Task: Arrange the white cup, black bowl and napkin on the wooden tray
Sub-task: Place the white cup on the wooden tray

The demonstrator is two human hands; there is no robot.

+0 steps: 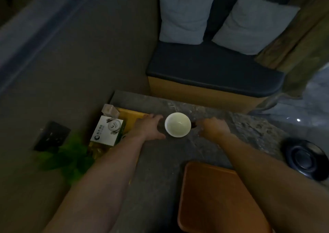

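A white cup stands on the grey stone table, seen from above. My left hand reaches to its left side with fingers spread, close to the cup's wall or just touching it. On the cup's right, my right hand hovers with fingers pointing toward it and holds nothing. The wooden tray lies near the table's front edge, partly under my right forearm. The black bowl sits at the far right of the table. No napkin shows in view.
A white and green box and a small carton stand on a yellow tray at the table's left. A green plant is at the left. Beyond the table is a bench with two pillows.
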